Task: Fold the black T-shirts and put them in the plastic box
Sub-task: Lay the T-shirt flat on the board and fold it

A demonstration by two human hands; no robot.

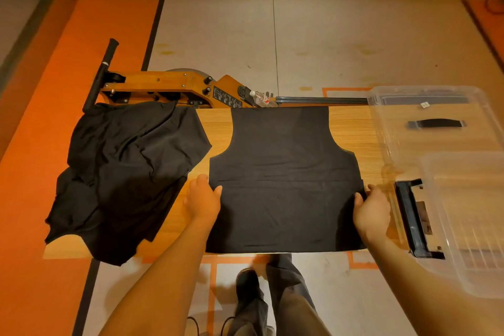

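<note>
Both hands, left hand and right hand, pinch the T-shirt mid-frame; I'd fold evenly, edges aligned.

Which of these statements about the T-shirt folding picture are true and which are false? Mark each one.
1. A black T-shirt lies spread flat on the wooden table. True.
2. Both hands are on the crumpled pile. False: the left hand and right hand each hold a side edge of the flat shirt.
3. The pile of black T-shirts lies at the table's left end. True.
4. The plastic box holds folded shirts. False: no shirts are in it.
</note>
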